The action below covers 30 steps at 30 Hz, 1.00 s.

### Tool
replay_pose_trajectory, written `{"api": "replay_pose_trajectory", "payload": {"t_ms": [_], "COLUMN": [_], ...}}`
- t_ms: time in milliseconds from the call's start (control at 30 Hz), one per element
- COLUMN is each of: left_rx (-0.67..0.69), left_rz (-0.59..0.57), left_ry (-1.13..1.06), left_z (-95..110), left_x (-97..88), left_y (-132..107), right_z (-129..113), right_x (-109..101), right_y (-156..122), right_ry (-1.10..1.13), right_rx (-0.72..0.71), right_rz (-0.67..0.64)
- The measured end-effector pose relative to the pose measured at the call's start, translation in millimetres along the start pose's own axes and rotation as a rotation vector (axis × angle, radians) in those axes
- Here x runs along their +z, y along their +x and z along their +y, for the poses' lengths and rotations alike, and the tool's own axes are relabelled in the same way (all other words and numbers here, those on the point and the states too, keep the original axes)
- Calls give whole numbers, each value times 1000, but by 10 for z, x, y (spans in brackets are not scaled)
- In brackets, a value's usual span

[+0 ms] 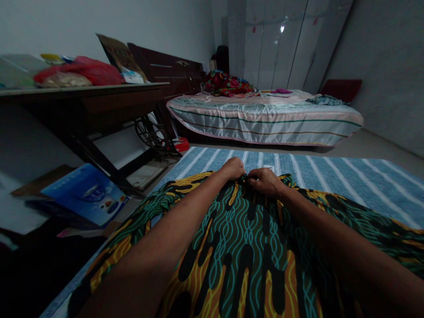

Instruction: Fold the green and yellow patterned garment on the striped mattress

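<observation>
A patterned cloth (245, 247) in green, yellow and black lies spread over a blue striped mat (331, 172) on the floor. My left hand (233, 168) is closed on the cloth's far edge, fingers curled under. My right hand (265, 181) sits right beside it, pinching the same bunched edge. Both forearms reach forward over the cloth.
A dark table (99, 95) with red bags (89, 73) stands at the left, a sewing-machine treadle (150, 134) beneath it. A blue box (88, 192) lies on the floor at left. A low bed (265, 117) and white wardrobes (285, 44) fill the back.
</observation>
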<state>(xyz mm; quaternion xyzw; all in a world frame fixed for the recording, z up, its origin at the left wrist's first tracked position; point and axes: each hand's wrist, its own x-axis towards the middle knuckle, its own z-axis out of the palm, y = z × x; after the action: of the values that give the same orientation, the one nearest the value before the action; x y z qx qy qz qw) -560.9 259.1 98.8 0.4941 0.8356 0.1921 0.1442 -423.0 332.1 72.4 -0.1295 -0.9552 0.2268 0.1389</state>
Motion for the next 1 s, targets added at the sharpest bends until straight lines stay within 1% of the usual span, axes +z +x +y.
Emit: {"api": "replay_pose_trajectory", "payload": {"t_ms": [100,167,267,367,467,533,667,733,800,900,1000], "left_rx": [125,181,230,237,197,146,-20,-111,-172,-194,-130], "left_rz": [-63,-102,-135,-119,-84,-50,49,76,84,87,70], "left_ry": [82,129,205,269,295,287,215,145,64,-19,-25], "left_z": [-23,-19,7,43,77,92,87,68,46,17,5], "left_x": [-45,-81,-112,-109,-98,-94,-66,-28,21,79,69], "left_y": [-55,-73,-84,-104,-133,-141,-103,-80,-75,-99,-123], "right_z": [4,-7,-34,-63,-89,-103,-123,-132,-139,-141,-130], "right_x": [4,4,0,-11,-23,-29,-36,-42,-50,-54,-38], "right_y": [-26,-46,-69,-83,-91,-96,-110,-121,-132,-142,-144], "right_ry": [-5,-9,-20,-41,-67,-84,-118,-134,-148,-165,-175], "right_rx": [8,12,16,13,9,7,2,-9,-26,-47,-62], "right_rz": [-9,-16,-26,-35,-45,-51,-57,-57,-61,-68,-76]}}
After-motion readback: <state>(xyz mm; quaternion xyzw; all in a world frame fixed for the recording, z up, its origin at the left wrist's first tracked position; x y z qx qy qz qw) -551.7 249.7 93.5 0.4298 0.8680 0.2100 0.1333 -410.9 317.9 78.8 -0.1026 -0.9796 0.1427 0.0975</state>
